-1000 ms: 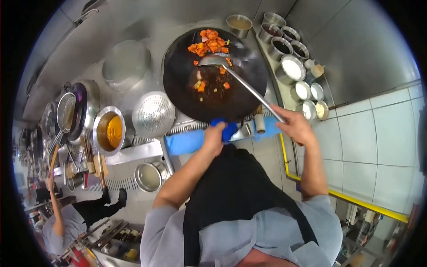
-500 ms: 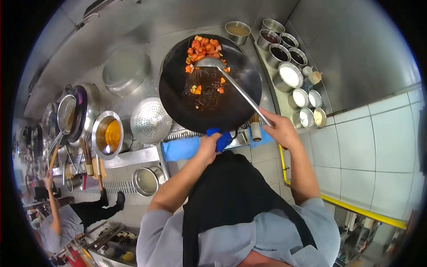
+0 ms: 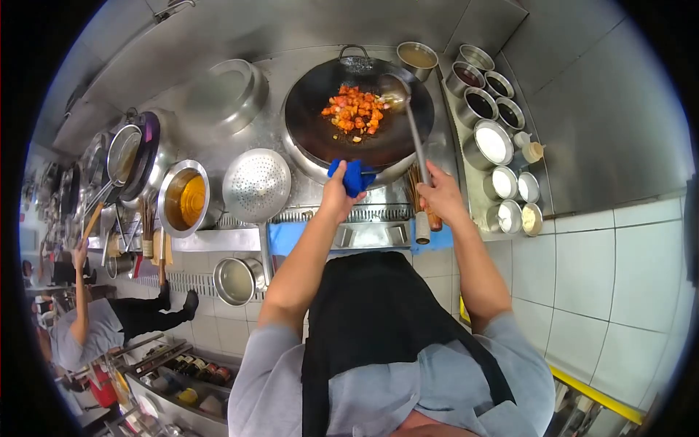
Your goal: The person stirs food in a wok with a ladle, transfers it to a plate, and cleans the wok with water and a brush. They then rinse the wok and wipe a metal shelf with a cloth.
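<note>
A black wok (image 3: 313,135) sits on the round stove ring, holding orange-red food pieces (image 3: 357,109) near its middle. My left hand (image 3: 341,191) is closed round a blue cloth (image 3: 353,177) at the wok's near edge, where the handle is hidden under the cloth. My right hand (image 3: 441,195) is wrapped round the handle of a long metal ladle (image 3: 415,131). The ladle's bowl rests inside the wok, at the right of the food. Just left of my right hand, a bamboo brush (image 3: 421,227) stands by the counter edge.
Metal pots of sauces and white powders (image 3: 494,143) line the right shelf. Left of the wok are a perforated strainer (image 3: 256,186), a bowl of amber oil (image 3: 184,199) and an upturned metal basin (image 3: 226,95). Another person (image 3: 95,328) works at far left.
The wok has levelled out and settled back on the stove, and the food has slid from its far side to the middle. The ladle has shifted to the right of the food.
</note>
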`<state>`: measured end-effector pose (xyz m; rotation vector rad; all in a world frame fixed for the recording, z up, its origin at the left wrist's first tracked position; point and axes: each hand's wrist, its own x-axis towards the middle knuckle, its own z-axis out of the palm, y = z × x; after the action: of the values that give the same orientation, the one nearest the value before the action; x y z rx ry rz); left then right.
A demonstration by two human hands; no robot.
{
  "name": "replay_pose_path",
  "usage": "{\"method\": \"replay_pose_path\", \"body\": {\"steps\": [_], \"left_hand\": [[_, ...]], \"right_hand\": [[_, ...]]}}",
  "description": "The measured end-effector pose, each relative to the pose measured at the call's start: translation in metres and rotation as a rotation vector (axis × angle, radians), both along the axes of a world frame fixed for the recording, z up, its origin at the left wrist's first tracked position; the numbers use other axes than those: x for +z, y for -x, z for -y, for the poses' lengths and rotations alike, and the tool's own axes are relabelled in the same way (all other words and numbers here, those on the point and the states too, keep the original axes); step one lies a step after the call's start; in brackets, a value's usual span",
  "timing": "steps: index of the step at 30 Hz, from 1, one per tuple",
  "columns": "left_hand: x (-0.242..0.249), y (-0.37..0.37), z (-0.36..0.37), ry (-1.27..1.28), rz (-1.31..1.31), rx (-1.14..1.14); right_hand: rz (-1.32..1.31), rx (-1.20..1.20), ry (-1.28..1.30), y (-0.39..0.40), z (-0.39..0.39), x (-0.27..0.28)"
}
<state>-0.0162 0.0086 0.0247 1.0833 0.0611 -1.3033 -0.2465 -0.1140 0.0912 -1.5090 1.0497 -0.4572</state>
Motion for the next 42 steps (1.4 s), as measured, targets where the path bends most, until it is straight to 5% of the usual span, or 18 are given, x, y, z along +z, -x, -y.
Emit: {"method": "replay_pose_path", "body": {"steps": [4, 8, 10, 14, 16, 20, 23, 25, 26, 28, 32, 37, 39, 42], "left_hand": [[-0.003, 0.012, -0.063, 0.011, 0.006, 0.035], [0.005, 0.014, -0.076, 0.056, -0.073, -0.033], [0.029, 0.016, -0.051, 0.061, -0.023, -0.011], [0.03, -0.001, 0.008, 0.064, 0.068, -0.121], [0.012, -0.011, 0.03, -0.024, 0.106, -0.135], [-0.01, 0.022, 0.013, -0.095, -0.019, 0.084], [0.034, 0.059, -0.028, -0.009, 0.027, -0.02], [0.042, 0.057, -0.031, -0.041, -0.04, 0.023], [0.046, 0.049, -0.022, -0.044, -0.017, 0.032], [0.018, 0.032, -0.009, 0.001, -0.028, -0.027], [-0.04, 0.072, -0.047, 0.027, -0.034, -0.001], [-0.001, 0.066, -0.073, 0.021, -0.045, -0.055], [0.041, 0.053, -0.067, 0.008, -0.071, -0.018], [0.062, 0.037, -0.049, 0.031, -0.036, -0.002]], "right_hand": [[0.136, 0.06, -0.235, 0.006, 0.01, 0.036], [0.071, 0.098, -0.058, -0.016, 0.052, 0.004], [-0.067, 0.158, 0.139, -0.043, 0.088, -0.011], [-0.186, 0.382, 0.072, -0.033, 0.098, 0.002], [-0.312, 0.523, 0.571, 0.002, 0.076, 0.023], [-0.253, 0.486, 0.343, 0.082, 0.009, 0.073], [-0.22, 0.512, 0.202, 0.133, 0.003, 0.119], [-0.548, 0.527, 0.052, 0.136, 0.0, 0.143], [-0.552, 0.516, 0.044, 0.127, -0.002, 0.137], [-0.498, 0.545, 0.448, 0.088, -0.006, 0.11], [-0.364, 0.373, 0.51, 0.056, -0.034, 0.069], [-0.29, 0.303, 0.418, 0.105, -0.071, 0.109], [-0.563, 0.321, 0.205, 0.104, -0.085, 0.165], [-0.63, 0.42, 0.404, 0.092, -0.083, 0.156]]}}
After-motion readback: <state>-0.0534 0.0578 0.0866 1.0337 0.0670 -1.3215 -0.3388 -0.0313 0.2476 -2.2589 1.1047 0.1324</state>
